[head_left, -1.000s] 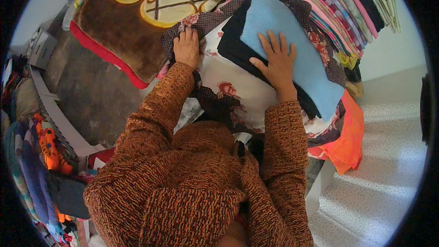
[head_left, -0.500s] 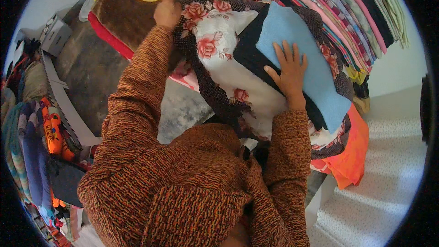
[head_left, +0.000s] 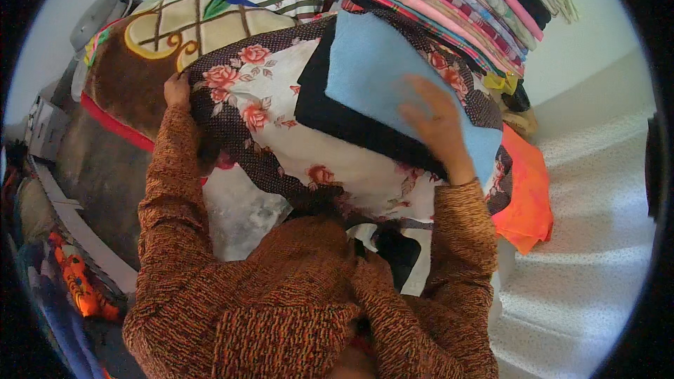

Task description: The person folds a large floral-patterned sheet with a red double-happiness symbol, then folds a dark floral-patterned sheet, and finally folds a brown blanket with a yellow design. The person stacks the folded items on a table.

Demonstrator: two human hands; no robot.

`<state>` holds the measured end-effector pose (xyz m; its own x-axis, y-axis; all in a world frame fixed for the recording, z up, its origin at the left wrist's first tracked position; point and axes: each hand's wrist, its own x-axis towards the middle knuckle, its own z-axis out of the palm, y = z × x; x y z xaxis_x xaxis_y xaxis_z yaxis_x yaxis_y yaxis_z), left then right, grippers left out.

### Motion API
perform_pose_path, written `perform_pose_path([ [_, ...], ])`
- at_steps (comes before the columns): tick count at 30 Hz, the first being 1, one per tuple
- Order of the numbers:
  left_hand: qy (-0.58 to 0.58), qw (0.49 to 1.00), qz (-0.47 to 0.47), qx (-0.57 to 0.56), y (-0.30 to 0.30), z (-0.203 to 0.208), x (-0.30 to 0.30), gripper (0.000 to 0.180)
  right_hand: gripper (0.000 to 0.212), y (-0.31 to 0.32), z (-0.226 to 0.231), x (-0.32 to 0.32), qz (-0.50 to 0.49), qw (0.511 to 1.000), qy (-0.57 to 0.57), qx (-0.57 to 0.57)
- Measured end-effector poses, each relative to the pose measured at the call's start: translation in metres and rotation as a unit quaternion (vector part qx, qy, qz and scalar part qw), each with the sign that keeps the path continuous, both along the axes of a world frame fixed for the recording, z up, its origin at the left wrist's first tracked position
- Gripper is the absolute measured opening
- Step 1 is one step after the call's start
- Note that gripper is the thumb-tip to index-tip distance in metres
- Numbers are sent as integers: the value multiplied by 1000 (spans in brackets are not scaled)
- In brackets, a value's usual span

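Observation:
A floral cloth (head_left: 256, 116), white with red roses and a dark dotted border, lies spread in front of me. At its left edge, my left hand (head_left: 177, 89) is closed on the dark border. A folded black cloth (head_left: 319, 109) rests on the floral one, with a light blue cloth (head_left: 372, 70) on top of it. Over the right part of the blue cloth is my right hand (head_left: 434, 123), its fingers apart and blurred by motion. Nothing shows in that hand; whether it touches the blue cloth is unclear.
A brown and cream patterned blanket (head_left: 130, 63) lies beneath at the left. Stacks of folded fabrics (head_left: 442, 10) stand at the back. Orange cloth (head_left: 523, 189) hangs at the right, near a pale patterned curtain (head_left: 583, 217). A white box (head_left: 48, 126) sits far left.
My left hand has moved left and pulled the floral border outward, so the cloth lies flatter and wider. My right hand has gone from resting flat on the blue cloth to a blurred motion.

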<state>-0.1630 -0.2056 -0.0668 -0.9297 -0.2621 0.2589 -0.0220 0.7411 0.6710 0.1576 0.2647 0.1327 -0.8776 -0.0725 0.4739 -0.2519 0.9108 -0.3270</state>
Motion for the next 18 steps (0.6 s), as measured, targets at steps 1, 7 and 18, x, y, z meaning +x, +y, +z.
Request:
perform_pose_path([
  [1,-2,1000,-6,-11,8,11,13,38,48,16,12,-2,-76,997,29,-15],
  [7,-22,998,-46,42,2,8,9,35,54,172,2,-39,-321,946,33,-6],
  [18,-52,998,-36,12,5,3,11,38,46,227,-32,-73,-373,916,-134,60],
])
